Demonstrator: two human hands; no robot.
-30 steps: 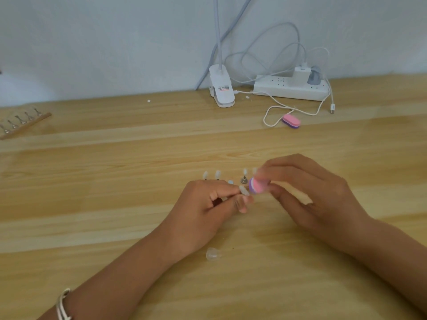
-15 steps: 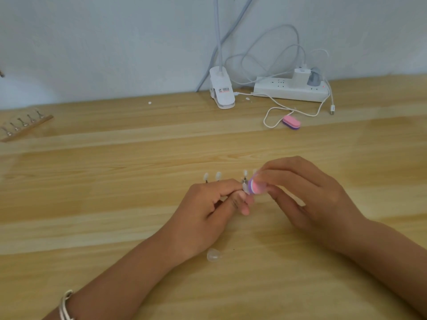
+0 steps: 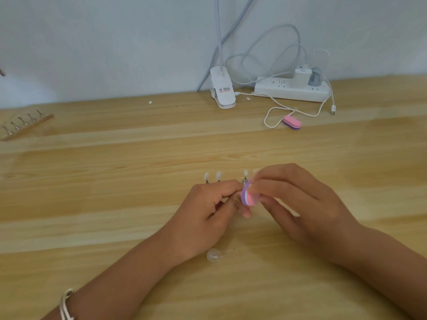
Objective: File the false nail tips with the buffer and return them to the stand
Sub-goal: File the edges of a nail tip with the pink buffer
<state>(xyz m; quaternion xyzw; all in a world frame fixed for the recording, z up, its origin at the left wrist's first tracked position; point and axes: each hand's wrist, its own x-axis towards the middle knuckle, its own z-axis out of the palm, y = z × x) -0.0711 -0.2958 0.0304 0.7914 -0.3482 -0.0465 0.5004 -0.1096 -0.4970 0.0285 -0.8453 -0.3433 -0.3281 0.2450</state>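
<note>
My right hand (image 3: 298,204) pinches a small pink and purple buffer (image 3: 248,196) between thumb and fingers. My left hand (image 3: 208,213) is curled round a thin holder; the nail tip on it is hidden behind the buffer. The buffer sits against my left fingertips. Just behind my hands stands the nail stand, mostly hidden, with white nail tips (image 3: 212,176) and another tip (image 3: 245,174) sticking up from it. A loose clear nail tip (image 3: 213,255) lies on the table below my left hand.
A second pink and purple buffer (image 3: 292,122) lies near the white cable at the back. A lamp clamp (image 3: 222,91) and a power strip (image 3: 291,88) sit against the wall. A wooden stand with metal holders (image 3: 23,124) is at the far left.
The buffer has slid down and left across my left fingertips and now hides the nail tip that showed a second ago. Both hands stay in the same place.
</note>
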